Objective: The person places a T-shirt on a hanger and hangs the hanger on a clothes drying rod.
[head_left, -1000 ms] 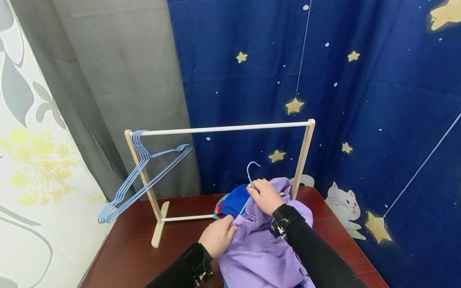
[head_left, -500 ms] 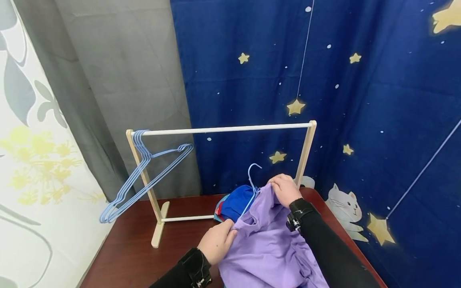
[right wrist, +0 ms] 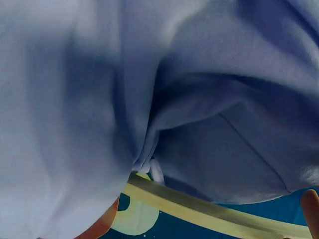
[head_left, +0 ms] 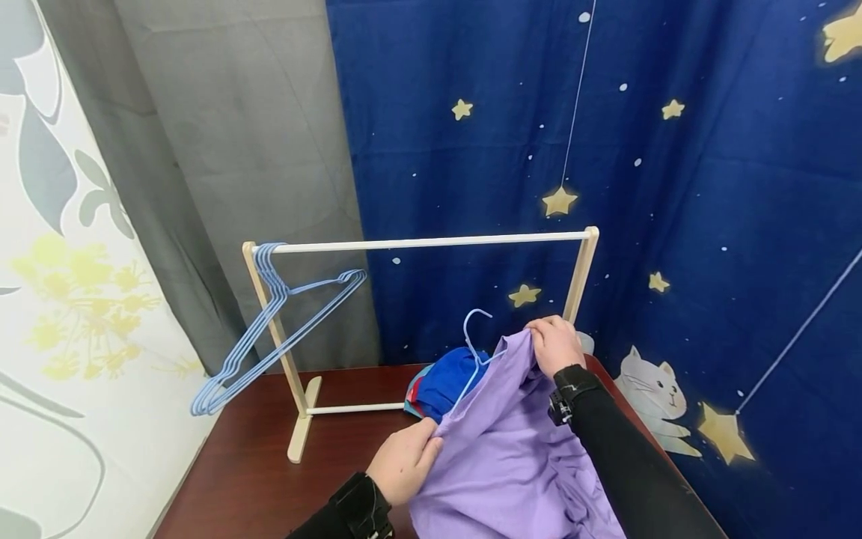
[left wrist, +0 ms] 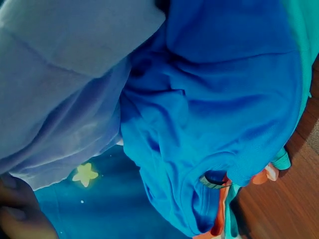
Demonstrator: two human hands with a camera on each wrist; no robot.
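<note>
A purple garment (head_left: 512, 457) spreads between both hands in the head view. My left hand (head_left: 404, 460) pinches its near left edge, where the lower arm of a light blue hanger (head_left: 469, 340) runs down into the cloth. With its fingers over the top edge, my right hand (head_left: 555, 346) grips the garment and holds it stretched up to the right. The hanger's hook stands up free; its other arm reaches behind the raised cloth. In the left wrist view, fingertips (left wrist: 20, 214) show beside the purple fabric (left wrist: 65, 94). Purple cloth (right wrist: 224, 134) fills most of the right wrist view.
Behind the garment lies a blue garment (head_left: 441, 385) with red and teal cloth under it. A wooden rack (head_left: 431, 242) stands on the brown table (head_left: 269, 486), several blue hangers (head_left: 269, 329) at its left end. Its right post (head_left: 581, 277) is close behind my right hand.
My right hand has moved right and slightly up from beside the hanger's neck, drawing the purple cloth taut and away from the hook. My left hand keeps its grip in nearly the same place.
</note>
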